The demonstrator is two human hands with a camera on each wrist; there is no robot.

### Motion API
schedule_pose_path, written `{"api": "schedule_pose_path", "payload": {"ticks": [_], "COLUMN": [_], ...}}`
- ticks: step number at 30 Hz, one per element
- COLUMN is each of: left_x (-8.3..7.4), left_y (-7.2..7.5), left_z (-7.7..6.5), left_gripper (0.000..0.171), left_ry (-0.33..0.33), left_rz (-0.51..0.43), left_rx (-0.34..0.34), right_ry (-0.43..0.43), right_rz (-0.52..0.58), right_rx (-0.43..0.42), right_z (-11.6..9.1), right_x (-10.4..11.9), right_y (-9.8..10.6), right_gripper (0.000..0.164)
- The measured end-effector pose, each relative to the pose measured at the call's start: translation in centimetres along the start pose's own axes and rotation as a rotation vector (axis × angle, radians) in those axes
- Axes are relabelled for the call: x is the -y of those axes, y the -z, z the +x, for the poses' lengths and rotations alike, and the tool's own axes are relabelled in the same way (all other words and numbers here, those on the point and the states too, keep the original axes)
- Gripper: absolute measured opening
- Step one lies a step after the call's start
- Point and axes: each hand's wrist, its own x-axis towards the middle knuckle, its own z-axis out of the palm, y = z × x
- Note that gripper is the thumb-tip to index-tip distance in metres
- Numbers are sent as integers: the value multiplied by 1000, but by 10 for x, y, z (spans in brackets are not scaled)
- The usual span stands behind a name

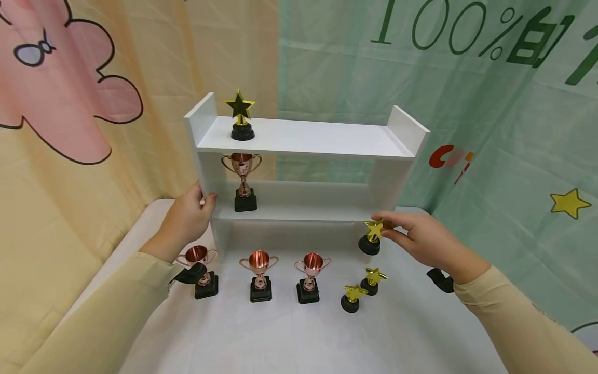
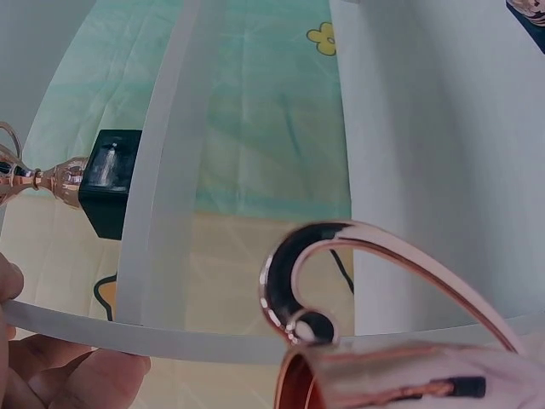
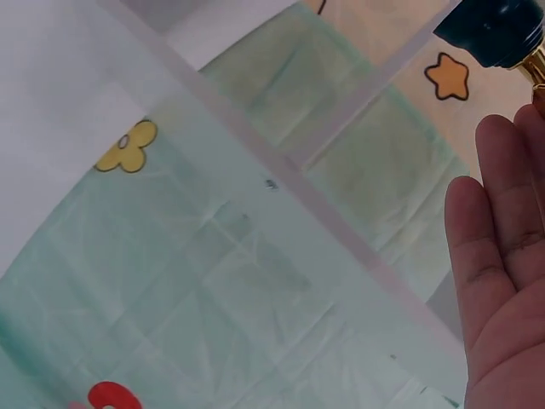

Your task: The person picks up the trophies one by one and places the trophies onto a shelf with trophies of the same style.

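Note:
My left hand [image 1: 188, 215] grips the left side panel of a white shelf [image 1: 299, 136]; in the left wrist view its fingers [image 2: 81, 379] wrap the panel's edge. With thumb and fingertips, my right hand [image 1: 417, 238] pinches a gold star trophy [image 1: 370, 240] by its star, in front of the shelf's lower right part. Its dark base [image 3: 494, 30] shows at the top right of the right wrist view. Another star trophy [image 1: 242, 130] stands on the top board at the left. Below it, on the middle board, stands a copper cup trophy [image 1: 244, 182].
On the white table [image 1: 289, 337] stand three copper cup trophies, at left [image 1: 205, 285], centre [image 1: 260, 275] and right [image 1: 309, 280]. Two small star trophies [image 1: 350, 301] are right of them, close together. Printed curtains [image 1: 336, 62] hang behind and at both sides.

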Motion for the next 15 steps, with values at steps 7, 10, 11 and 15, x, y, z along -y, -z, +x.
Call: {"api": "schedule_pose_path", "payload": {"ticks": [7, 10, 11, 15], "left_x": [-1, 0, 1, 1], "left_y": [2, 1, 1, -1], "left_z": [-1, -1, -1, -2], "left_gripper": [54, 54, 54, 53], "left_ry": [0, 3, 3, 0], "left_rz": [-2, -3, -2, -2], "left_rx": [2, -1, -3, -6], "right_ry": [44, 71, 78, 100], "right_rz": [22, 28, 26, 19], "right_rx": [-7, -17, -21, -25], "right_z": [22, 32, 35, 45], "right_x": [16, 22, 24, 31], "right_y": [5, 9, 10, 15], "right_gripper": [37, 38, 38, 37]}}
